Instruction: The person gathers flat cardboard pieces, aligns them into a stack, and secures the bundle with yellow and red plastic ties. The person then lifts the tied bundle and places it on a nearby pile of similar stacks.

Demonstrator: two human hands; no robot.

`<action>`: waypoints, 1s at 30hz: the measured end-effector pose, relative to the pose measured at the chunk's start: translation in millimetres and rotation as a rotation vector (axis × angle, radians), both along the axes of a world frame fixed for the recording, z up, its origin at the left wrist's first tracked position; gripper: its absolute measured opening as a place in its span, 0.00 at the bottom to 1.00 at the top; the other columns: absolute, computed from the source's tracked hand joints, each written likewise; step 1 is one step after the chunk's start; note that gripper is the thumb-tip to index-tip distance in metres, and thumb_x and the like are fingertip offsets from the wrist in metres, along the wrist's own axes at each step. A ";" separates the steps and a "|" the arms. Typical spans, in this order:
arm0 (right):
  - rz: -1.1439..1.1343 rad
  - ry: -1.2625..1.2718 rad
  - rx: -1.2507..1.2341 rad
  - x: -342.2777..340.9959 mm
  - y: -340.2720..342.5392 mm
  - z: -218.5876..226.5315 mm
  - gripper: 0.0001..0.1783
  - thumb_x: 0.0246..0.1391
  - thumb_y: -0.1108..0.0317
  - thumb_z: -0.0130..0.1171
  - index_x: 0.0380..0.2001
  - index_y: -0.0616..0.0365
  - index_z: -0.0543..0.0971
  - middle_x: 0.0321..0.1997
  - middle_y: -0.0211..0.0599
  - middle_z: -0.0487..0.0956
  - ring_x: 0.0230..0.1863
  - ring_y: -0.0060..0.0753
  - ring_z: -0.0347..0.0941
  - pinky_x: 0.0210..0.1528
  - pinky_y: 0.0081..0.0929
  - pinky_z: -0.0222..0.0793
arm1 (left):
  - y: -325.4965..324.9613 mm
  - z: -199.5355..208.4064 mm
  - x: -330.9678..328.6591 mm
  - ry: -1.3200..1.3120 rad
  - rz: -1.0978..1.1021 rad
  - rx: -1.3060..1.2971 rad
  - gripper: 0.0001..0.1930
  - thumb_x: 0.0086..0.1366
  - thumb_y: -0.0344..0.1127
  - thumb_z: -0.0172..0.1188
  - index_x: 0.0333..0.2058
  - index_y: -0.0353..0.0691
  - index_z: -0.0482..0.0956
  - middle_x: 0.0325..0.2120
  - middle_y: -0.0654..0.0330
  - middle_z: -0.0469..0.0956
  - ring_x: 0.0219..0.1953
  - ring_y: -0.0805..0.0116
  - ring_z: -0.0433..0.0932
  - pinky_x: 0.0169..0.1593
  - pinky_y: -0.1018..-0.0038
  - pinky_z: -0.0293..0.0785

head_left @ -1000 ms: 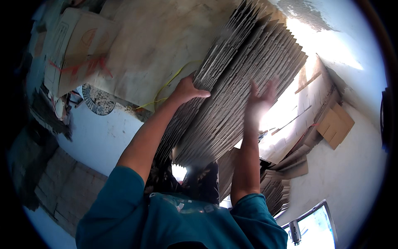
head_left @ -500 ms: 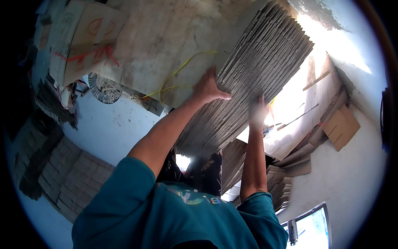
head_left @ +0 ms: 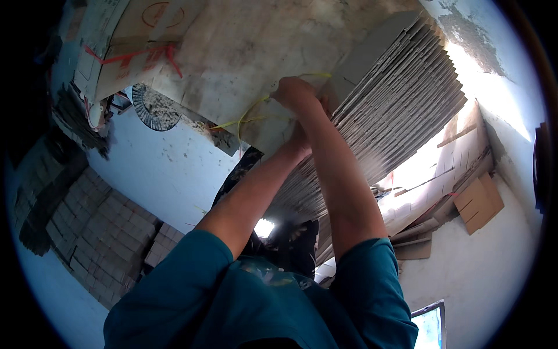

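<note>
A long stack of grey-brown flat cardboard sheets (head_left: 401,99) stands on its edges, running from near my body toward the far right. My right hand (head_left: 293,93) reaches across to the stack's left side. Its fingers are curled closed on a thin yellow strap (head_left: 250,110) lying beside the stack. My left hand (head_left: 299,139) is against the stack's left side, under my right forearm. Only its wrist and some outstretched fingers show; the palm is hidden.
Beneath the stack is a pale, stained work surface (head_left: 232,64). A cardboard box (head_left: 136,58) with red tape stands at the far left. Bundled cardboard (head_left: 99,232) is piled at the lower left. A brown cardboard piece (head_left: 479,203) leans against the right wall.
My right hand has left the stack's right side and crossed over my left arm to the yellow strap. My left hand stays by the stack's left side. The view has shifted slightly.
</note>
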State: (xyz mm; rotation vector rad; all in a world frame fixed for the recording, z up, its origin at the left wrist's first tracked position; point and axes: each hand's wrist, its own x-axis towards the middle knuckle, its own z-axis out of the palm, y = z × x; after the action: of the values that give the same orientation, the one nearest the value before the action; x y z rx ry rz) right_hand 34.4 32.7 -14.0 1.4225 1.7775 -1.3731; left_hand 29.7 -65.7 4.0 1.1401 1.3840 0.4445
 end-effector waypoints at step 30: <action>-2.521 0.024 0.215 256.0 -475.7 150.0 0.19 0.52 0.68 0.58 0.46 0.65 0.73 0.33 0.43 0.78 0.26 0.30 0.77 0.24 0.22 0.75 | 13.8 10.5 2.8 0.016 -0.109 -0.123 0.32 0.45 0.30 0.71 0.49 0.27 0.68 0.41 0.56 0.74 0.40 0.66 0.75 0.45 0.72 0.71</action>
State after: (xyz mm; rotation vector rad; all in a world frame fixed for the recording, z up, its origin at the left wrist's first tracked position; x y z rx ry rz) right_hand 290.4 -443.0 135.9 3.6054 -1.1699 -1.5113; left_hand 32.4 -51.9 14.4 1.1141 1.3374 0.2694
